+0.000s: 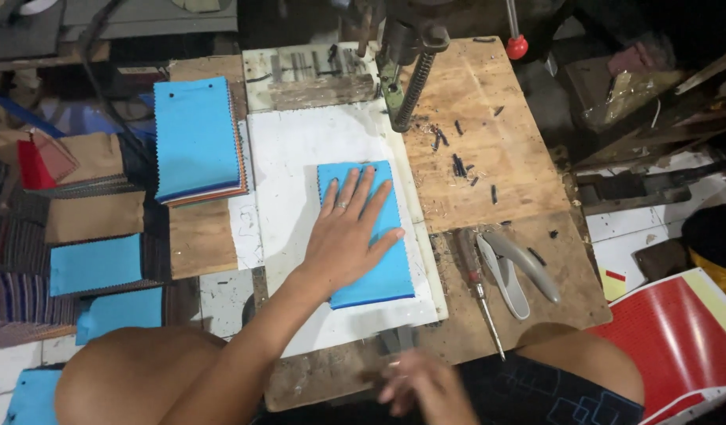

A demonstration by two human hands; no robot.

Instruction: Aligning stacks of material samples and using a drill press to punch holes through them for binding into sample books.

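Observation:
My left hand (347,236) lies flat, palm down and fingers spread, on a stack of bright blue fabric swatches (379,271) with zigzag edges and two small holes at its far end. The stack rests on a white board (288,157) under a drill press (406,63). My right hand (422,387) is blurred at the table's near edge, fingers apart, with nothing visible in it.
A taller swatch stack with a blue top (196,138) sits to the left. More blue swatches (95,264) lie on the floor at left. A screwdriver (479,291) and a grey hand tool (516,267) lie on the wooden table (489,157), with dark scraps scattered.

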